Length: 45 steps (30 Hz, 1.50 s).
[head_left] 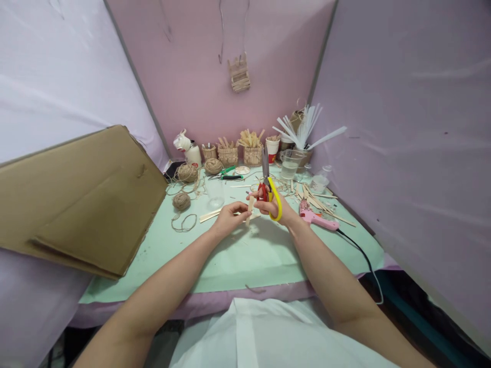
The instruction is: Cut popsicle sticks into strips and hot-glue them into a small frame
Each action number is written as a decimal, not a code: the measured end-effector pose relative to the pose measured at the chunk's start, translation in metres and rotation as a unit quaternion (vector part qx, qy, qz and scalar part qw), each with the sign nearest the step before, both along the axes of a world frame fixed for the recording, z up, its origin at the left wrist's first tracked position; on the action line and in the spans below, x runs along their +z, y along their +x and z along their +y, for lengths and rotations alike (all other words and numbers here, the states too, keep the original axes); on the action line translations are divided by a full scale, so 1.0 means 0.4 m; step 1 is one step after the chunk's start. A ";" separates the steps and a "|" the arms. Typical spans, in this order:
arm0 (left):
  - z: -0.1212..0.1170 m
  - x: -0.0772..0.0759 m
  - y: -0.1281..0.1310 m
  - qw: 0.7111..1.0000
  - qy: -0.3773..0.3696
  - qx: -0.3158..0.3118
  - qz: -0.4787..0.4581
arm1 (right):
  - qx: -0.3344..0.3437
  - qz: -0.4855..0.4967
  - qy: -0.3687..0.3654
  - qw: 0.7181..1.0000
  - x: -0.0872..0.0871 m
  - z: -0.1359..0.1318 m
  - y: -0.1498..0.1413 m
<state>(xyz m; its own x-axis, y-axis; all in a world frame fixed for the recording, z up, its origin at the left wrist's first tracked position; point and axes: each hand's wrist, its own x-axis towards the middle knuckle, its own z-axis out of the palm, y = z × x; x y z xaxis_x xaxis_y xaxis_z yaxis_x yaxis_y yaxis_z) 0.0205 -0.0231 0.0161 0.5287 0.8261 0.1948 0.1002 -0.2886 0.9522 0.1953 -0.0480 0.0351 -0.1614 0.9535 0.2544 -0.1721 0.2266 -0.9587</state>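
Over the middle of the table, my left hand (230,217) pinches a short pale wooden craft stick (250,207), held roughly upright. My right hand (278,207) is closed around scissors (275,197) with red and yellow handles, their blades pointing up and away from the stick. The fingertips of my right hand are close to the stick; whether they touch it I cannot tell. More pale sticks (210,215) lie flat just beyond my left hand, partly hidden by it. A clear plastic cup (215,194) stands behind them.
A pink glue gun (320,221) with a cord lies at right beside loose wooden strips (312,199). Twine balls (181,201) and green-handled pliers (230,177) are at back left. Stick holders (253,155) line the wall. Cardboard (88,204) leans over the left side.
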 end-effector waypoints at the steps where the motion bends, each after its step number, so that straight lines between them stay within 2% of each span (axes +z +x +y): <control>1: -0.001 -0.002 0.003 0.999 0.039 0.022 0.018 | -0.018 -0.007 0.004 1.000 0.001 0.002 0.001; 5: -0.006 -0.011 0.008 0.987 0.138 0.032 0.071 | -0.031 -0.044 0.016 0.998 0.010 0.001 0.004; 9: -0.007 -0.016 0.005 0.979 0.176 0.013 0.100 | -0.007 -0.061 0.024 0.998 0.019 -0.007 0.008; 28: -0.001 -0.002 -0.010 0.963 0.213 -0.046 0.156 | -0.041 -0.118 0.068 0.990 0.003 -0.002 0.000; 45: -0.006 -0.012 -0.006 0.963 0.209 -0.034 0.165 | -0.038 -0.118 0.073 0.990 -0.001 -0.002 0.000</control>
<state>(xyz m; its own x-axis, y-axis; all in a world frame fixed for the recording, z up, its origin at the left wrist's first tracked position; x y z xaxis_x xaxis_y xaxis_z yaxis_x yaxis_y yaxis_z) 0.0182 -0.0256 0.0115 0.6695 0.6723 0.3158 0.3437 -0.6573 0.6707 0.1954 -0.0487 0.0348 -0.1627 0.9206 0.3549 0.0750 0.3702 -0.9259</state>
